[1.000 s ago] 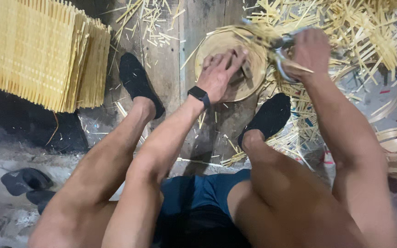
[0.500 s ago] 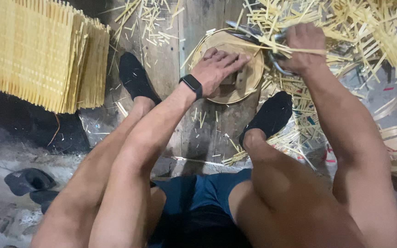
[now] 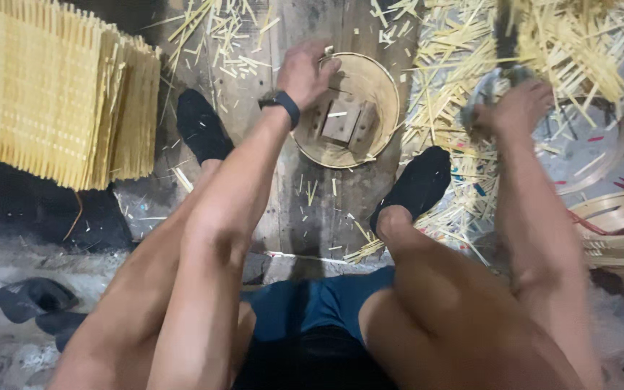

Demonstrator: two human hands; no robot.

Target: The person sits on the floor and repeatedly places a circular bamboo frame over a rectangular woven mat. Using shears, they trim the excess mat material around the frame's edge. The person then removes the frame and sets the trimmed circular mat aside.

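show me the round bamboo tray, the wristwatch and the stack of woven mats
round bamboo tray (image 3: 383,92), head view, on its right inner wall
wristwatch (image 3: 283,105), head view, on the black band across the left wrist
stack of woven mats (image 3: 45,87), head view, on the top mat's face

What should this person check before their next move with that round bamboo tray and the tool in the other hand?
1. Left hand grips the round tray by its rim: ok.
2. Tray lies flat on the wooden board: ok.
3. Small wooden block sits inside the tray: ok.
4. Right hand has a firm hold on the metal tool: cannot tell, blurred.
5. Feet in black socks kept apart from the tray: ok.
6. Loose bamboo strips within reach of the right hand: ok.
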